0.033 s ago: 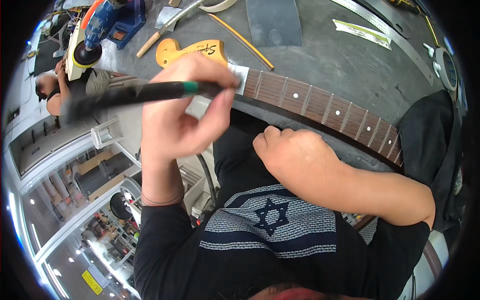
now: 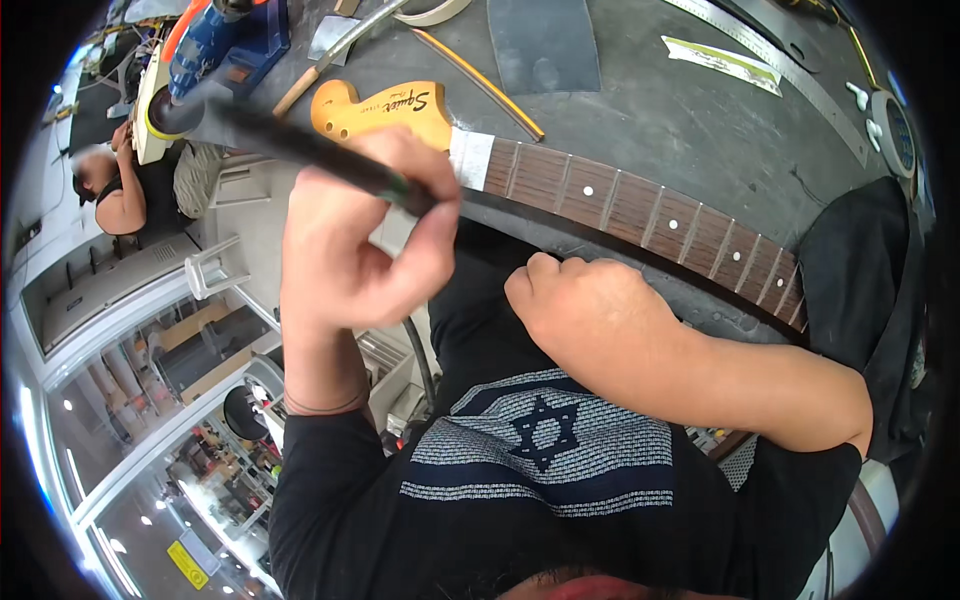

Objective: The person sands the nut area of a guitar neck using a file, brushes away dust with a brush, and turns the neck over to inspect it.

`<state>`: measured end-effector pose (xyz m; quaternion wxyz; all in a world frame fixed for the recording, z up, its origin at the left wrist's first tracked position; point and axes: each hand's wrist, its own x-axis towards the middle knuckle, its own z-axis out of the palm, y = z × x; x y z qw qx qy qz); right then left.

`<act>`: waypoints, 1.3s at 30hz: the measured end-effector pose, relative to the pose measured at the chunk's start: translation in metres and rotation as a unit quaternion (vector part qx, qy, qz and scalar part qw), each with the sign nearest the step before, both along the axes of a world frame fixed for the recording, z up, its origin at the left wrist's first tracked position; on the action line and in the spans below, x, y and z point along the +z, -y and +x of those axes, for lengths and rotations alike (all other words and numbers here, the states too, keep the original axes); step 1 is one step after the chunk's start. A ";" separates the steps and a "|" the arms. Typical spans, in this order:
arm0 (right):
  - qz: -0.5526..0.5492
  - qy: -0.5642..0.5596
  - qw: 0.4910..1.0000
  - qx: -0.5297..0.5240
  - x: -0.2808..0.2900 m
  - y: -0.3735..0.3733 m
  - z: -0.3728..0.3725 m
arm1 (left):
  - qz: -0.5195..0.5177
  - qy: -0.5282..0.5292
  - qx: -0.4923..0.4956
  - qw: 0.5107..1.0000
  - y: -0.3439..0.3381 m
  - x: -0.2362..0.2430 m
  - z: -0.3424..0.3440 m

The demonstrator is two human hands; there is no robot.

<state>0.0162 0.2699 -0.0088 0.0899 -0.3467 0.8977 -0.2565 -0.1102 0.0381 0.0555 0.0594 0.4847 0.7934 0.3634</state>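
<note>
The guitar neck (image 2: 650, 215) lay along the near edge of the table (image 2: 640, 110), with its dark, dotted fretboard facing up. Its yellow headstock (image 2: 430, 105) was at the left end, and a whitish strip (image 2: 470, 160) crossed the neck just beside it. The left hand (image 2: 370, 240) was over the near side of the headstock and hid part of it; I could not tell if they touched. The grip of this hand was closed around a black stick-like tool (image 2: 320, 150), which was blurred and pointed away to the left of the neck. The right hand (image 2: 590, 310) was on the near side of the neck, apart from it, with fingers curled under; I could not tell whether its grip held something. Beyond the neck were a yellow pencil (image 2: 480, 85), a wooden-handled tool (image 2: 296, 91), a grey sheet (image 2: 545, 45) and, farther right, a metal ruler (image 2: 790, 70). A black cloth (image 2: 860, 270) was at the neck's right end. Well to the left of the neck, another person (image 2: 125, 205) was visible.
</note>
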 end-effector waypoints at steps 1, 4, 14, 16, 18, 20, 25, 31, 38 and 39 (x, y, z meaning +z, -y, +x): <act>-0.007 0.004 1.000 -0.008 -0.002 0.000 0.001 | -0.019 0.008 0.071 0.997 -0.004 0.006 0.008; 0.017 0.000 1.000 0.002 0.000 -0.001 0.001 | 0.138 0.054 0.104 0.983 -0.007 -0.015 0.005; 0.020 0.002 1.000 0.008 0.001 -0.002 0.002 | 0.086 -0.014 0.050 0.995 -0.009 -0.014 -0.002; 0.017 0.012 1.000 0.000 0.001 -0.002 0.002 | 0.067 0.053 0.050 0.995 0.000 -0.006 0.008; 0.018 0.006 1.000 0.008 0.000 -0.002 0.001 | 0.102 0.105 0.061 0.987 0.009 -0.001 0.012; 0.015 0.005 1.000 0.012 0.000 -0.001 0.001 | 0.170 0.075 0.120 0.975 -0.004 -0.009 0.014; -0.001 0.024 1.000 0.001 0.000 -0.003 0.001 | 0.126 0.045 0.056 0.989 -0.008 -0.018 0.002; 0.034 0.012 0.999 0.020 -0.001 -0.003 0.002 | 0.142 0.019 0.124 0.982 -0.010 -0.020 0.005; 0.009 0.044 0.999 0.014 0.001 0.000 0.001 | -0.123 -0.034 0.259 0.957 -0.032 0.000 -0.019; 0.015 0.042 0.999 0.014 0.000 -0.001 0.001 | -0.145 -0.117 0.262 0.947 -0.040 0.000 -0.031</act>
